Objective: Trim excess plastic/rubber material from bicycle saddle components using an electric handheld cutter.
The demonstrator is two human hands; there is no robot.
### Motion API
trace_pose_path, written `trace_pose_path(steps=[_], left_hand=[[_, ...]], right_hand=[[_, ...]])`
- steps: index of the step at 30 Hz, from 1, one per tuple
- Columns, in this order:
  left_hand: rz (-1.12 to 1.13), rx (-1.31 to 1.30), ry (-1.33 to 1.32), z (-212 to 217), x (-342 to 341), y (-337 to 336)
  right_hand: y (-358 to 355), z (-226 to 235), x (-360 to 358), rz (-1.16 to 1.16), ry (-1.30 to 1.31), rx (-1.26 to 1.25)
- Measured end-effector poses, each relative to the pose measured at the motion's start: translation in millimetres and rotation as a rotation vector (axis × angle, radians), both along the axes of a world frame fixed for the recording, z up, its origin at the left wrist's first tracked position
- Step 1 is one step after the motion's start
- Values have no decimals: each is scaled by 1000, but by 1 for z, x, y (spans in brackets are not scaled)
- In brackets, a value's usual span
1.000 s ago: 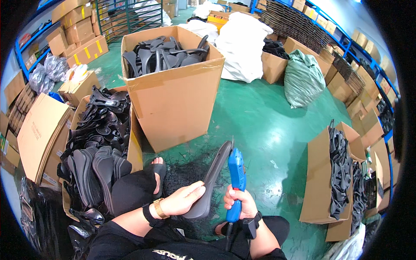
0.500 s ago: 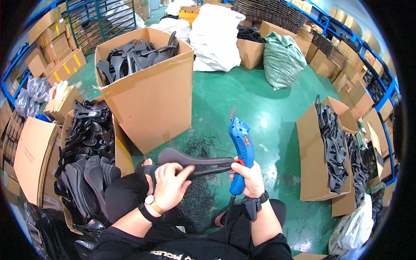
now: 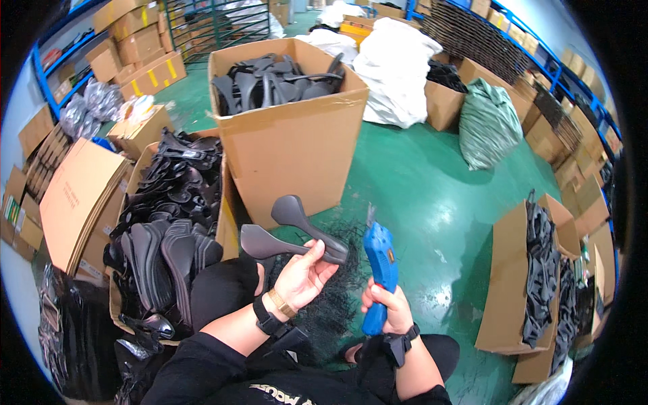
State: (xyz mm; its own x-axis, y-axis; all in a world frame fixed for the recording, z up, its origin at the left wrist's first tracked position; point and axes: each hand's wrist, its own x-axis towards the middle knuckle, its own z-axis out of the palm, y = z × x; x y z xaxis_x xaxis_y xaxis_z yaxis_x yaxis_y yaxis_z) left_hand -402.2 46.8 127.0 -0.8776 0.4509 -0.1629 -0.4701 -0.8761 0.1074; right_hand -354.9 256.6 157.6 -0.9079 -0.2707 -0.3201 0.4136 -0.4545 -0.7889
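Turned about since the earlier frame, the forked, dark grey bicycle saddle piece (image 3: 294,213) now has its rounded joined end toward the tool and its two broad lobes pointing up and to the left, and the right hand (image 3: 390,307), formerly against it, stands clear. The left hand (image 3: 304,280) pinches the piece near the joined end, thumb on top and fingers curled beneath, so that it is suspended above black trimmings (image 3: 337,304) on the green floor (image 3: 432,223). The right hand is wrapped around the handle of blue electric scissors (image 3: 382,260), held nearly upright; the blades (image 3: 370,214) point away from the body and do not touch the piece. Whether the blades are parted cannot be told at this scale. To the left, an open carton (image 3: 229,223) contains similar pieces, some neatly nested; beyond stands a tall carton (image 3: 290,162), also filled. The step in hand appears to be turning and inspecting the piece between cuts. The next move probably calls for presenting any untrimmed edge to the blades, with the left fingers well behind the cutting line, or, if the edge is finished, for setting the piece aside.
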Motion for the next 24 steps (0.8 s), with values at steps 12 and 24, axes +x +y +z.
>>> trace_pose_path(steps=[12,24], left_hand=[[92,94,-70,19,-6,-28],[193,-424,301,33,-4,-23]], right_hand=[[-31,-1,23,194,-180,115],[-18,-9,17,219,-142,18]])
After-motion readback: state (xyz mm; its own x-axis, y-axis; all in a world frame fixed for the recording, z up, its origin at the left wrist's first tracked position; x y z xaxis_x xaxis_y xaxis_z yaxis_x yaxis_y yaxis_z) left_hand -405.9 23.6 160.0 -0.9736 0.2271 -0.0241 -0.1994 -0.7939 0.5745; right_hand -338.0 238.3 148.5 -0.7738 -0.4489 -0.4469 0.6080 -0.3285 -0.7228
